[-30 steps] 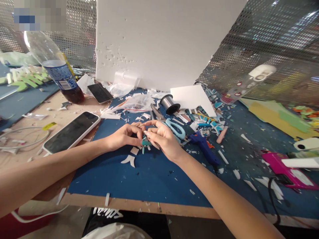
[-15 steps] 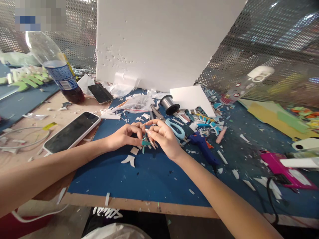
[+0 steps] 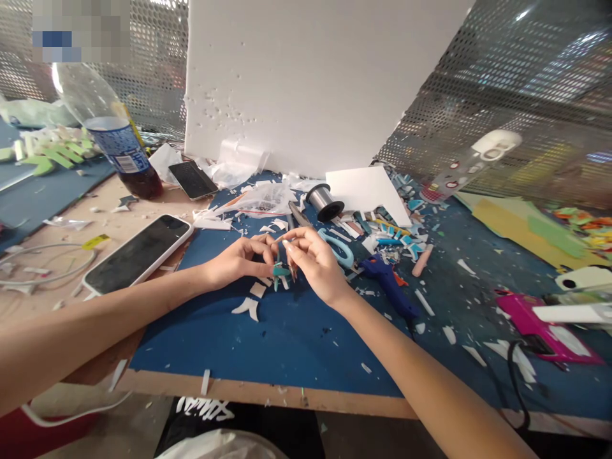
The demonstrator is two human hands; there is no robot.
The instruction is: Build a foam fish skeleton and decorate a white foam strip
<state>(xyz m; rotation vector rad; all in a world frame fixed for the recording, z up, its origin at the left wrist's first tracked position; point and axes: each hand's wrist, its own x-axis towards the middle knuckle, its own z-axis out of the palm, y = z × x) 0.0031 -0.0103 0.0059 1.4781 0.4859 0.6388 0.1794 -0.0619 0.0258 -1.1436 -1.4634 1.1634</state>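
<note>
Over the blue work mat (image 3: 306,347), my left hand (image 3: 246,260) pinches a small teal foam-like piece (image 3: 280,271) with pale blue and white bits at its ends. My right hand (image 3: 313,261) meets it from the right. Its fingers are curled and close together beside the teal piece; whatever they grip, if anything, is too small to make out. White cut scraps (image 3: 247,308) lie on the mat just below my left hand. Light blue scissor handles (image 3: 338,247) rest right behind my right hand, and a spool of thin wire (image 3: 325,201) lies farther back.
A dark blue glue gun (image 3: 391,285) lies right of my right hand. Phones (image 3: 141,255) and a drink bottle (image 3: 122,150) are on the left. Foam offcuts, a plastic bag (image 3: 268,196) and a magenta device (image 3: 545,325) with a black cable surround the mat. A white board (image 3: 296,83) stands behind.
My right hand's fingers have drawn slightly away from the teal piece and curled differently. My left hand keeps its pinch in nearly the same place.
</note>
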